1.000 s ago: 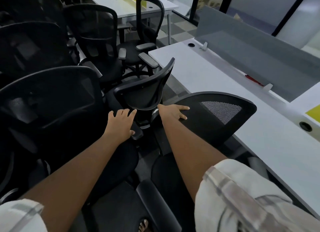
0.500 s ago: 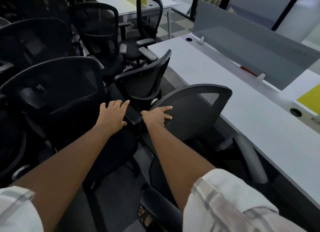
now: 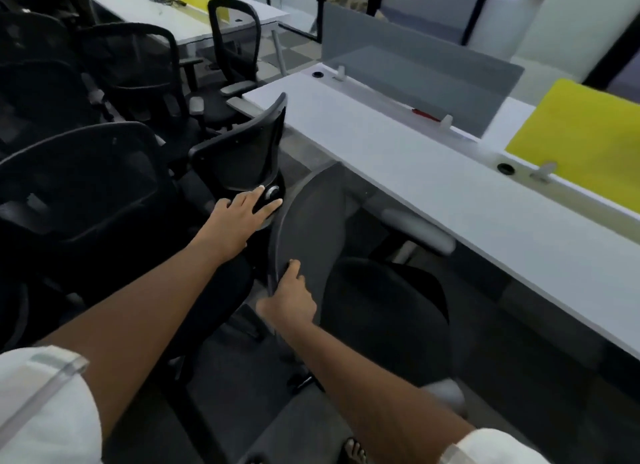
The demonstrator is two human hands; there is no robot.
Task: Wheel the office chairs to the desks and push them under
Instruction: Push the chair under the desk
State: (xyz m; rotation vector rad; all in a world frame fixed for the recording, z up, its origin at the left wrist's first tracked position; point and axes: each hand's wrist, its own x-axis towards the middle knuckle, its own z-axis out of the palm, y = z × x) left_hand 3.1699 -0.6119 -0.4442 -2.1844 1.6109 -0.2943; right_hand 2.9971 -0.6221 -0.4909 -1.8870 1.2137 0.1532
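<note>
Steering one chair toward the long white desk (image 3: 433, 200) is the step in hand, as I judge it from my head camera, the only view I have. My right hand (image 3: 289, 300) is curled round the near edge of the grey mesh backrest (image 3: 311, 228), fingers wrapped over the rim and thumb behind, so the grip is closed on that backrest. That chair's dark seat (image 3: 384, 311) lies to the right of the backrest and its pale armrest (image 3: 419, 231) sits just beside the desk edge, seemingly tucked partly beneath it; the chair stands at an angle to the desk, not squarely in. My left hand (image 3: 242, 217) lies flat with straight fingers on the lower back of a black mesh chair (image 3: 249, 155) just to the left, holding nothing, only pressing or bracing against it near its round knob. More black chairs (image 3: 79, 186) crowd the left side, packed close together, and a grey divider (image 3: 415, 68) and a yellow panel (image 3: 581, 131) stand along the far side of the desk. Next, I think, the grey chair needs turning so its seat faces the desk, then a straight push inward, while my left hand keeps the neighbouring chair from snagging it; the wheels are hidden, so I cannot tell how they are set
</note>
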